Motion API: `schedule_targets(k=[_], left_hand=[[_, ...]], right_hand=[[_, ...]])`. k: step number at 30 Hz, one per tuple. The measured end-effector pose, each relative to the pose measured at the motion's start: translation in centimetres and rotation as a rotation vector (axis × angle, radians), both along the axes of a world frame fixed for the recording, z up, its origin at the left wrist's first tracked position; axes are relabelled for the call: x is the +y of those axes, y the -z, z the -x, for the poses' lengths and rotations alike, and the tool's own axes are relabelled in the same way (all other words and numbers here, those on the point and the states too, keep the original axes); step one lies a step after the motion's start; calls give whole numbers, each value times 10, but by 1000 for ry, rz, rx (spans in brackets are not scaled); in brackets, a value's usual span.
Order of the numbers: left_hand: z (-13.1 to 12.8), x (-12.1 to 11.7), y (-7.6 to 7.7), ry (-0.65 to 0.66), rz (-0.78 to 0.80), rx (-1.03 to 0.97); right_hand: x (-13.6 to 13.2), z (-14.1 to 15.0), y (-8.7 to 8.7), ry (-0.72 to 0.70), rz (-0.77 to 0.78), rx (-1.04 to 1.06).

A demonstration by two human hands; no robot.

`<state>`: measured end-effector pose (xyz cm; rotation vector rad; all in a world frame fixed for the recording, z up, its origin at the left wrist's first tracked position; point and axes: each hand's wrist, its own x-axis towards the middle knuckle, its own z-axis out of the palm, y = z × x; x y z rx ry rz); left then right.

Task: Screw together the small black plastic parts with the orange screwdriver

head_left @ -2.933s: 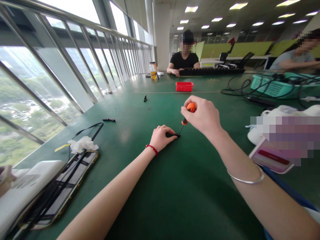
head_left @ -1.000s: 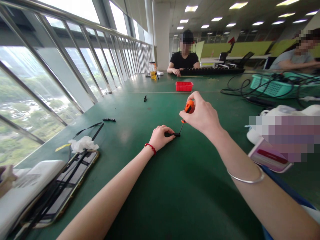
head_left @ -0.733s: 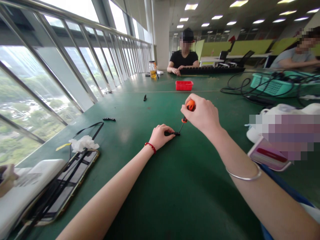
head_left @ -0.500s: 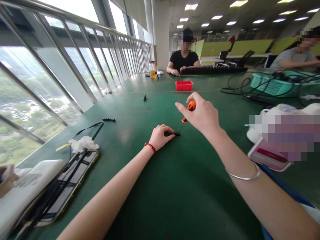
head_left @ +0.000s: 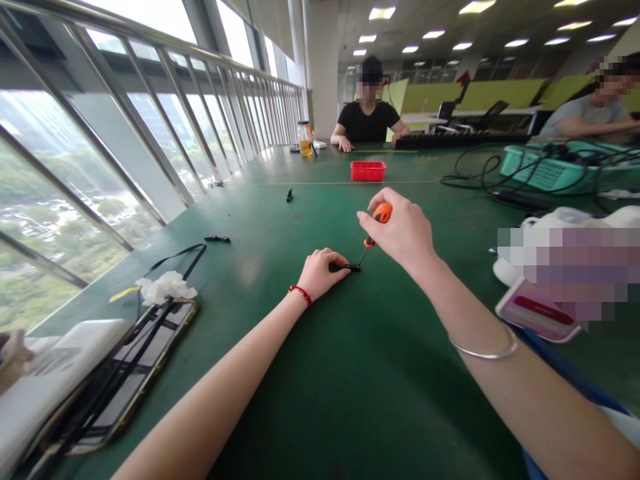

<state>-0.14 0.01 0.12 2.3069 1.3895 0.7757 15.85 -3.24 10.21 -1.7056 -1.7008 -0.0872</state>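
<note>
On the green table (head_left: 310, 347), a small black bar-shaped part (head_left: 353, 268) lies pinched in the fingers of my left hand (head_left: 323, 271), which wears a red bracelet. My right hand (head_left: 404, 227) is closed around the orange and black handle of a screwdriver (head_left: 383, 213). The screwdriver leans, and its thin shaft runs down to the free right end of the black part, where the tip appears to touch. What exactly the tip sits in is too small to make out. A similar black piece (head_left: 217, 239) rests to the left, and another small black piece (head_left: 289, 195) farther back.
Beyond my hands stands a red tray (head_left: 368, 171). A turquoise basket (head_left: 550, 171) with tangled black cables sits at the right. A phone-like case (head_left: 150, 373), straps and crumpled tissue (head_left: 167, 288) lie left. Across the table sits a person (head_left: 370, 120) near a long black object (head_left: 465, 140).
My right hand has shifted slightly, its fingers closing in around the screwdriver handle. My left hand and the black part stay put. The person opposite has moved the long black object rightward.
</note>
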Motion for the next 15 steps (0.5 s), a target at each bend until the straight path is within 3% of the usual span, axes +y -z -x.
schedule_targets(k=[15], left_hand=[[-1, -1, -1, -3, -4, 9]], right_hand=[[-1, 0, -2, -12, -38, 16]])
